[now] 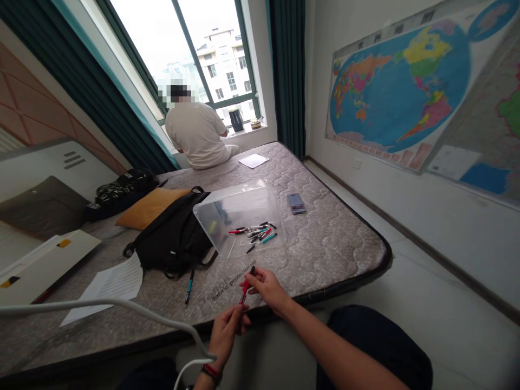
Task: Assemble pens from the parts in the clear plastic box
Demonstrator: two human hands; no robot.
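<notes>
A red pen [245, 290] stands tilted between my hands. My right hand [265, 287] pinches its upper part, and my left hand [225, 337] holds its lower end; a red cord circles that wrist. Beyond them, a transparent plastic lid or tray [238, 210] lies on a quilted grey mattress [325, 254]. Several loose pens in red, teal and black [255, 234] lie at its near end. A single teal pen [189, 287] rests on the mattress to the left of my hands, closer to me.
A black backpack [173, 233] and yellow cushion [150, 208] lie left of the tray. Papers [108, 287] and a white cable [122, 307] are near my left hand. A small blue packet [296, 203] lies right of the tray. A person [197, 132] sits at the window, beyond the mattress.
</notes>
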